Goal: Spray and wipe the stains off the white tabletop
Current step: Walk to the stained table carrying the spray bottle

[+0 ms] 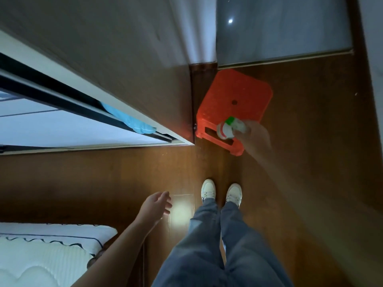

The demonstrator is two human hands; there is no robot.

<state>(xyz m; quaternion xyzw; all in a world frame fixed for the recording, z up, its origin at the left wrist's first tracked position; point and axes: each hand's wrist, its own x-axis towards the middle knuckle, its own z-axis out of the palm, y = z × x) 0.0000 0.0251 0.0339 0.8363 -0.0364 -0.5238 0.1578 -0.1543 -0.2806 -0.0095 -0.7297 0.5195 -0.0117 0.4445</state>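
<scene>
My right hand (pixel 256 137) is blurred with motion and grips a white spray bottle (pixel 229 129) with a green top and a red band, held over the near edge of an orange plastic stool (pixel 232 94). My left hand (pixel 157 204) hangs open over the wooden floor, holding nothing. A white surface (pixel 51 129) lies at the left behind a dark rail, with a blue cloth (pixel 128 121) lying along that rail. No stains can be made out on it in the dim light.
A dark wooden floor (pixel 310 141) runs under my feet in white sneakers (pixel 219 192). A tall grey panel (pixel 124 48) rises at the left. A white quilted mattress (pixel 41 255) fills the lower left corner. A glossy grey floor (pixel 279 27) begins behind the stool.
</scene>
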